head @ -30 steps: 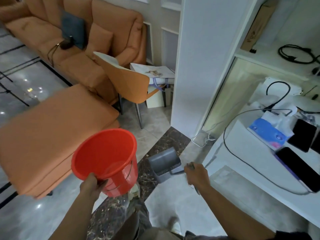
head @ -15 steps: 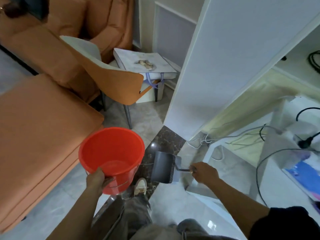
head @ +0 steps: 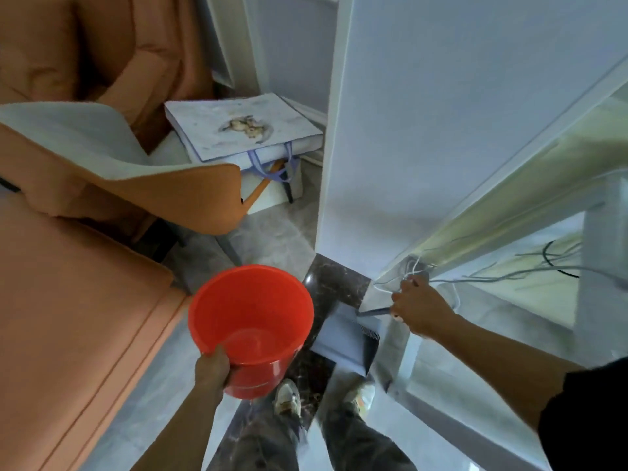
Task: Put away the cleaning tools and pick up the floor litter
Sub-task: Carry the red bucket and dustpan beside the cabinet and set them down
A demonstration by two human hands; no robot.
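Bucket (head: 251, 321): red, mouth up and tilted slightly toward the camera, held off the floor. Left hand (head: 212, 368) grips its near rim, thumb inside and fingers curled under the outer wall.

Dustpan (head: 343, 338): grey, just right of the bucket, with a toothed edge on its right side. Its thin dark handle (head: 373, 312) runs up into the right hand (head: 418, 309), which is closed round the handle. The pan hangs over the dark marble strip (head: 334, 278) of the floor, just ahead of two shoes (head: 287, 397).

Surroundings: white cabinet panel (head: 424, 130) behind the right hand, with loose cables (head: 509, 273) at its base. An orange chair (head: 153, 198) stands beyond the bucket and an orange sofa (head: 68, 317) to the left. A white printed bag (head: 238, 130) lies flat past the chair; what supports it cannot be told.
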